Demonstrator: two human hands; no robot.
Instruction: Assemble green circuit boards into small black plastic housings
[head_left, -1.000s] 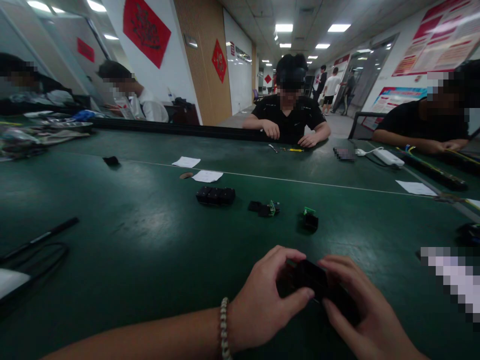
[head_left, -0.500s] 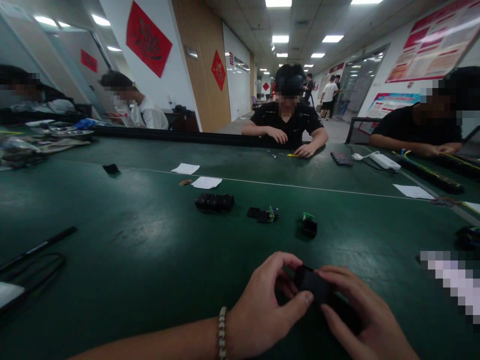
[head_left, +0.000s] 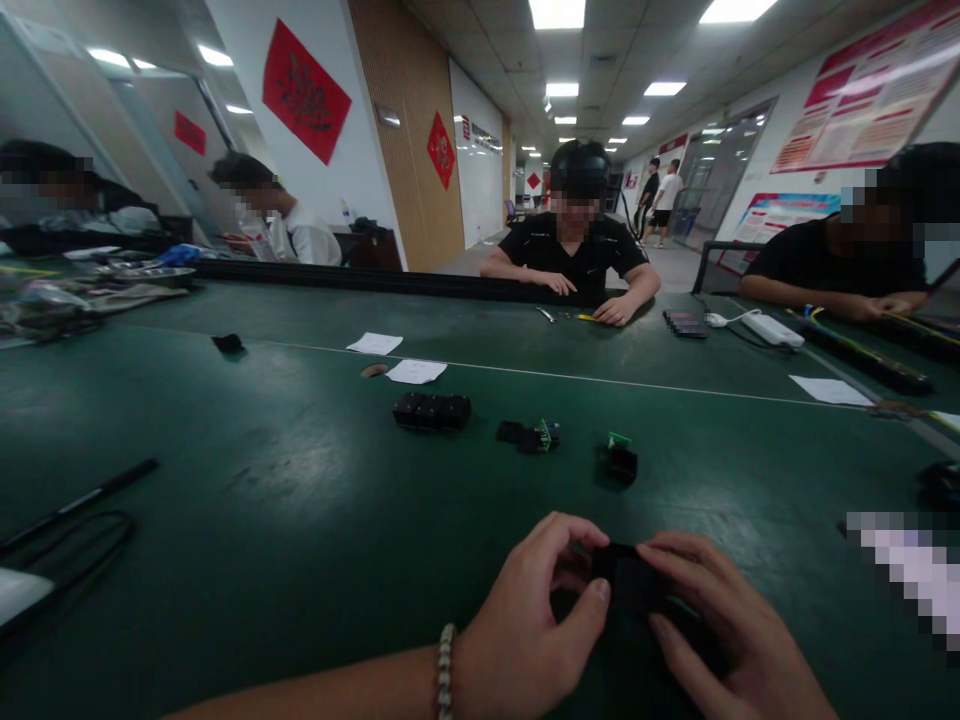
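Between my two hands, just above the green table point(head_left: 315, 520), is a small black box-shaped housing point(head_left: 634, 580). My left hand point(head_left: 544, 600), with a beaded bracelet on its wrist, grips its left side between thumb and fingers. On the other side, my right hand point(head_left: 720, 610) pinches it with bent fingers and thumb. Beyond them lie a black open casing with a green circuit board point(head_left: 621, 462) and flat black pieces beside another green board point(head_left: 536, 436). Farther left, several closed black boxes point(head_left: 432, 411) stand in a row.
White papers point(head_left: 416, 372) lie near a round hole point(head_left: 374, 370) in the table. A black rod point(head_left: 90, 500) and cable are at left. Across the table sits a person in black point(head_left: 574, 250); a white power strip point(head_left: 765, 328) is at the far right.
The black housing has tilted in my hands so that its top edge and a darker side now show. My left thumb has shifted slightly left. The view has tipped up slightly.
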